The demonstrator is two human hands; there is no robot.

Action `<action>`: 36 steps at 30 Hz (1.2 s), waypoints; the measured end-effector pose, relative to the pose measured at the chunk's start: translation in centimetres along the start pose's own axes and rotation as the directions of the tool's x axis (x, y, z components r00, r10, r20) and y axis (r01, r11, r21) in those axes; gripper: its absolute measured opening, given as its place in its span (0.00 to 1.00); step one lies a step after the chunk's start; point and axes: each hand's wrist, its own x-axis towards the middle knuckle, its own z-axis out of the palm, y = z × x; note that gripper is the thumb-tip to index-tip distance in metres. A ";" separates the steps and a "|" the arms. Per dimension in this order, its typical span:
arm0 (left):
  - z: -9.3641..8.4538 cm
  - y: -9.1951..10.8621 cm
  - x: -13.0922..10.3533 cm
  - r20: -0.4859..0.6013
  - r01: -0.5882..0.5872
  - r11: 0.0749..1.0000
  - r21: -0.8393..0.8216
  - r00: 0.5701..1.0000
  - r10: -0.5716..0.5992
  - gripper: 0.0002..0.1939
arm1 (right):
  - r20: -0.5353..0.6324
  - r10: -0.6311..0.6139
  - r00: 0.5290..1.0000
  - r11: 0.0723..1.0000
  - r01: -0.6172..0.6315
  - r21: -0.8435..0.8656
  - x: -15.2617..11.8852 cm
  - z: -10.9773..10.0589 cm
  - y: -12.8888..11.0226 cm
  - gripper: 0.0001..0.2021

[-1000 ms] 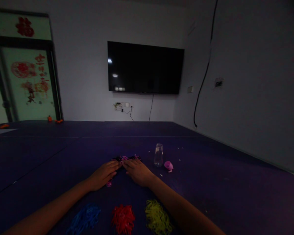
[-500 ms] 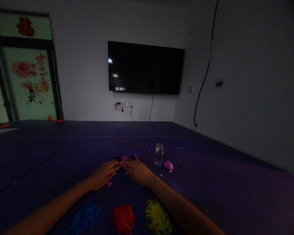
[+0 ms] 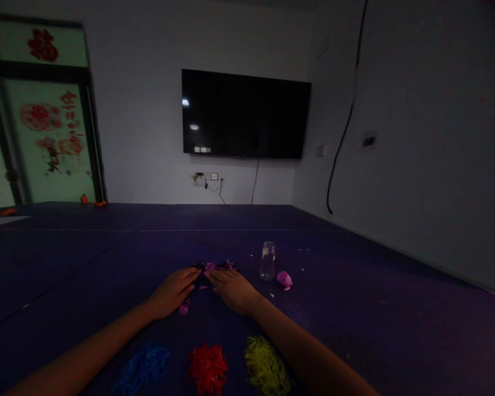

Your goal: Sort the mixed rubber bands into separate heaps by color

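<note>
A pile of black and pink loops, like rubber bands (image 3: 218, 267), lies on the dark purple surface in front of me. My left hand (image 3: 175, 291) rests at its left edge, fingers stretched out and fingertips touching the loops. From the right, my right hand (image 3: 233, 290) lies over the near side of the pile with its fingers extended; its fingertips cover some loops. A short pink piece (image 3: 203, 287) shows in the gap between the hands. Beside my left thumb sit a few loose pink loops (image 3: 183, 309).
Close to me lie a blue heap (image 3: 144, 366), a red heap (image 3: 208, 368) and a yellow heap (image 3: 266, 366) of bands. A clear bottle (image 3: 267, 264) stands right of my hands, beside a pink cup-like object (image 3: 284, 279). Small white scraps dot the purple surface (image 3: 355, 297).
My left hand has shifted slightly left, away from the right hand, widening the gap between them. The short pink piece now shows there. My right hand is almost unmoved.
</note>
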 end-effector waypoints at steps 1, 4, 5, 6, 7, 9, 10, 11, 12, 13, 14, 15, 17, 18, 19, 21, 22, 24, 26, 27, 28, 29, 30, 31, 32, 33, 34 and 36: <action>0.1 -0.1 0.0 -0.005 0.004 1.000 -0.001 1.000 -0.004 0.20 | 0.000 0.006 1.000 1.000 -0.006 0.001 0.0 0.0 0.0 0.21; 0.3 -0.2 0.0 -0.016 0.019 1.000 -0.003 1.000 -0.019 0.20 | 0.001 0.014 1.000 1.000 -0.014 0.001 -0.1 0.0 0.0 0.21; 0.4 -0.2 0.0 -0.018 0.024 1.000 -0.005 1.000 -0.025 0.20 | 0.001 0.013 1.000 1.000 -0.013 -0.001 -0.1 0.0 0.1 0.21; 0.4 -0.3 0.0 -0.018 0.028 1.000 -0.008 0.999 -0.028 0.19 | 0.000 0.012 1.000 1.000 -0.012 -0.004 -0.1 0.0 0.1 0.21; 0.4 -0.3 0.0 -0.021 0.030 0.999 -0.013 0.999 -0.031 0.19 | -0.002 0.011 1.000 1.000 -0.011 -0.009 -0.1 0.0 0.1 0.21; 0.4 -0.3 -0.1 -0.027 0.027 0.999 -0.027 0.999 -0.027 0.19 | -0.006 -0.007 1.000 1.000 0.007 -0.015 -0.1 0.1 0.1 0.19; 0.3 -0.3 -0.1 -0.031 0.020 0.999 -0.035 0.999 -0.021 0.18 | -0.007 -0.027 1.000 1.000 0.027 -0.015 -0.1 0.1 0.0 0.19; 0.3 -0.3 -0.1 -0.035 0.010 0.999 -0.043 0.999 -0.011 0.18 | -0.008 -0.055 0.998 0.998 0.055 -0.012 -0.1 0.1 0.0 0.18; 0.3 -0.2 -0.1 -0.037 -0.003 0.999 -0.051 0.999 0.001 0.18 | -0.007 -0.089 0.996 0.996 0.089 -0.007 0.0 0.1 -0.1 0.17; 0.2 -0.2 -0.1 -0.037 -0.018 0.998 -0.060 0.999 0.016 0.17 | -0.005 -0.125 0.992 0.992 0.125 -0.001 0.1 0.2 -0.2 0.17; 0.2 -0.1 0.0 -0.031 -0.036 0.997 -0.071 0.999 0.033 0.17 | -0.003 -0.157 0.988 0.988 0.157 0.006 0.1 0.2 -0.4 0.16; 0.1 -0.1 0.0 -0.023 -0.051 0.995 -0.082 0.999 0.050 0.16 | 0.001 -0.182 0.983 0.983 0.182 0.011 0.2 0.2 -0.5 0.16; -0.1 0.1 0.0 -0.001 -0.075 0.992 -0.103 0.997 0.075 0.15 | 0.008 -0.205 0.979 0.979 0.205 0.015 0.4 0.1 -0.7 0.16; -0.1 0.2 0.0 0.006 -0.082 0.991 -0.109 0.996 0.083 0.15 | 0.010 -0.204 0.979 0.979 0.203 0.015 0.4 0.1 -0.8 0.15; -0.2 0.3 0.1 0.010 -0.086 0.990 -0.113 0.996 0.088 0.15 | 0.011 -0.195 0.981 0.981 0.195 0.015 0.4 0.1 -0.8 0.15; -0.2 0.4 0.1 0.016 -0.090 0.989 -0.119 0.996 0.093 0.14 | 0.012 -0.171 0.985 0.985 0.170 0.019 0.4 0.0 -0.9 0.15; -0.2 0.3 0.1 0.017 -0.091 0.988 -0.123 0.995 0.093 0.14 | 0.015 -0.160 0.987 0.987 0.160 0.024 0.4 0.0 -0.9 0.15; -0.1 0.3 0.1 0.017 -0.087 0.987 -0.133 0.996 0.090 0.14 | 0.025 -0.146 0.989 0.989 0.145 0.036 0.4 -0.1 -0.9 0.15; -0.1 0.2 0.1 0.019 -0.086 0.986 -0.146 0.996 0.090 0.14 | 0.034 -0.131 0.991 0.990 0.130 0.046 0.4 0.0 -1.0 0.14; -0.1 0.2 0.1 0.023 -0.088 0.984 -0.154 0.995 0.093 0.14 | 0.038 -0.122 0.992 0.992 0.120 0.049 0.4 0.0 -1.0 0.14; -0.1 0.3 0.1 0.031 -0.092 0.983 -0.162 0.995 0.098 0.14 | 0.042 -0.113 0.993 0.993 0.111 0.052 0.5 0.0 -1.1 0.14; -0.1 0.3 0.2 0.043 -0.096 0.981 -0.171 0.994 0.105 0.14 | 0.045 -0.104 0.994 0.993 0.101 0.055 0.5 0.1 -1.1 0.13; -0.2 0.4 0.2 0.055 -0.102 0.978 -0.180 0.992 0.114 0.14 | 0.049 -0.096 0.994 0.994 0.093 0.059 0.5 0.1 -1.2 0.13; -0.3 0.5 0.3 0.067 -0.107 0.976 -0.188 0.990 0.122 0.14 | 0.051 -0.089 0.995 0.994 0.086 0.065 0.6 0.2 -1.2 0.12; -0.5 0.6 0.4 0.079 -0.112 0.974 -0.197 0.988 0.130 0.14 | 0.051 -0.084 0.995 0.994 0.080 0.071 0.6 0.2 -1.2 0.12; -0.6 0.8 0.4 0.091 -0.118 0.971 -0.207 0.986 0.139 0.15 | 0.049 -0.079 0.996 0.994 0.075 0.078 0.6 0.3 -1.2 0.12; -0.8 0.9 0.5 0.099 -0.124 0.968 -0.218 0.984 0.148 0.15 | 0.046 -0.075 0.996 0.994 0.071 0.087 0.6 0.3 -1.2 0.12; -1.1 1.1 0.5 0.103 -0.129 0.963 -0.237 0.982 0.156 0.15 | 0.041 -0.070 0.997 0.992 0.066 0.104 0.6 0.5 -1.1 0.12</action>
